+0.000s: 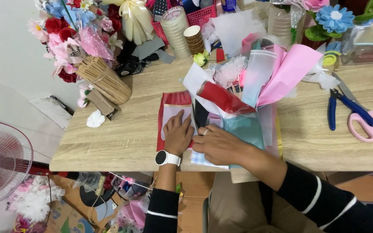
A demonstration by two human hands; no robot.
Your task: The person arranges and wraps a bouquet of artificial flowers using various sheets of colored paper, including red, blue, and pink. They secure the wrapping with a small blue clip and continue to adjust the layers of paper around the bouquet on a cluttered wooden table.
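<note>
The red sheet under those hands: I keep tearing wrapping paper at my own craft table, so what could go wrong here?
1. The left hand presses flat on the red sheet while the right hand works its edge; a sideways pull could crease or tear it.
2. The loose stack of coloured sheets leans over the work and may slide down onto it.
3. The pink scissors and blue pliers lie nearby; a sweeping sleeve might knock them.

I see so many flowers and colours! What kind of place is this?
Probably a craft or flower-wrapping workspace. The wooden table holds sheets of wrapping paper, artificial flowers, a bundle of wooden sticks, tape rolls and pink scissors.
</note>
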